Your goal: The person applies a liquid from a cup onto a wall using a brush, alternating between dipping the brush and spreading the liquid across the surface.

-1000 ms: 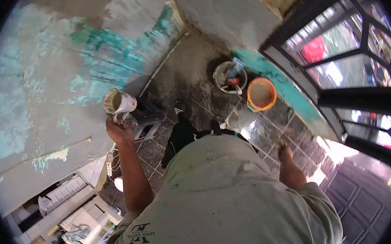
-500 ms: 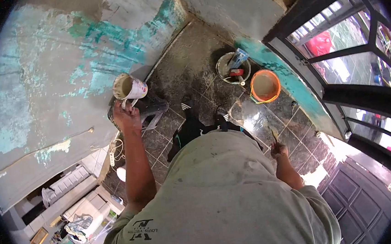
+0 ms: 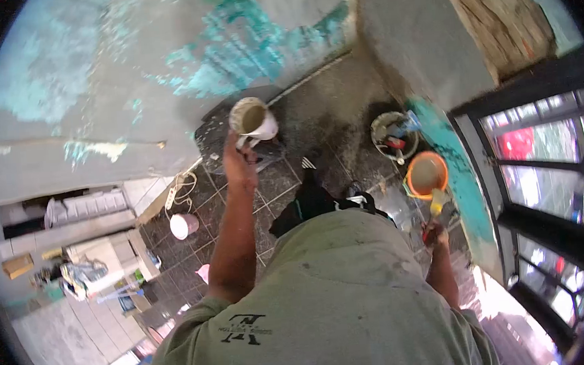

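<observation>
On the left, my left hand [image 3: 241, 167] is closed on the handle of a white pail [image 3: 265, 125], tilted so its mouth shows greyish-beige contents. A dark, spattered stool [image 3: 215, 142] stands below it by the wall. My right hand [image 3: 435, 233] grips a paintbrush [image 3: 437, 203], its yellowish head pointing forward; blur hides its finer detail. Just ahead of the brush is an orange bucket [image 3: 445, 169] with murky liquid inside. Beside that bucket sits a dark tub [image 3: 375, 137] holding a red-handled tool [image 3: 394, 143] and a blue item [image 3: 407, 122].
A grey wall [image 3: 163, 117] with patchy turquoise paint rises at the left. Dark-framed window panels [image 3: 537, 160] stand at the right. On the tiled floor are a pale container [image 3: 184, 226] and a power strip [image 3: 170, 199] with its cord.
My view has turned, shifting the room rightward and the left wall lower. The brush in my right hand has come closer to the orange bucket. The pail stays in my left hand.
</observation>
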A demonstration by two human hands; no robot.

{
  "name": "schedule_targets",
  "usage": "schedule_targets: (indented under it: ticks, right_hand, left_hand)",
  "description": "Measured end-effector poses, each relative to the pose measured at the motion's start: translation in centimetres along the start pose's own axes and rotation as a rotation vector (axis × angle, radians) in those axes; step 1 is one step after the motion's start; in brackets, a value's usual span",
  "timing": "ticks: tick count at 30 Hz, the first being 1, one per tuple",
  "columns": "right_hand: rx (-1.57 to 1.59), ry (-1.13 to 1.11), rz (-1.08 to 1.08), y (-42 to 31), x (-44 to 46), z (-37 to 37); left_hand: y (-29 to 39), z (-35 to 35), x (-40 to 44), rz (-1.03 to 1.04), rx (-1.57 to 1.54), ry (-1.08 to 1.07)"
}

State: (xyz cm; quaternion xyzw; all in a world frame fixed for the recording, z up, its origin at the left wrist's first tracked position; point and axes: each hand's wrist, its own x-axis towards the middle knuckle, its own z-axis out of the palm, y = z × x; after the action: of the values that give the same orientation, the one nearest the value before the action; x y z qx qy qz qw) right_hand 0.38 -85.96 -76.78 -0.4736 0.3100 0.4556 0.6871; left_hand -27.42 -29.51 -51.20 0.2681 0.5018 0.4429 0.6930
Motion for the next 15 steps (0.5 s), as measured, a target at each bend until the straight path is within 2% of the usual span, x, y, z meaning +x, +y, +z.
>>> schedule_targets:
  ticks: [3, 5, 7, 8, 9, 10, 12, 13, 14, 15]
  right_hand:
    - [-0.021, 0.173, -0.034, 1.4, 4.2, -2.6]
    - [-0.293, 0.117, -0.115, 2.1, 4.0, -5.6]
    - [-0.333, 0.207, -0.001, 1.7, 0.4, -2.2]
    - [-0.356, 0.293, -0.105, 2.3, -2.0, -0.5]
    - [-0.461, 0.314, -0.206, 3.7, 0.1, -4.2]
    - [-0.685, 0.340, -0.204, 3.6, -0.6, -4.4]
    - [-2.044, 0.164, -0.239, 2.1, -1.9, -3.9]
    - [-2.264, 0.128, -0.250, 1.8, -2.9, -3.2]
    - [-2.281, 0.151, -0.263, 1.6, -3.0, -2.1]
    - [-2.167, 0.212, -0.236, 1.3, -3.0, -0.8]
  left_hand:
    - [0.4, -1.1, -0.9, -0.014, -0.050, -0.019]
    - [-0.4, -3.6, 0.2, -0.043, -0.097, -0.080]
    - [-0.8, -5.4, 0.0, -0.042, -0.073, -0.107]
    - [-1.0, -5.8, -0.3, -0.036, -0.059, -0.132]
    - [-1.2, -5.7, -0.5, -0.017, -0.051, -0.054]
    - [-1.2, -5.4, -1.1, 0.000, -0.045, 0.023]
    - [-1.0, -5.4, -2.5, -0.012, 0.016, 0.110]
    - [-1.5, -6.6, -2.0, -0.036, 0.107, 0.030]
    - [-2.1, -7.1, -1.9, -0.035, 0.122, 0.018]
    - [-2.0, -6.4, -2.9, -0.031, 0.114, 0.071]
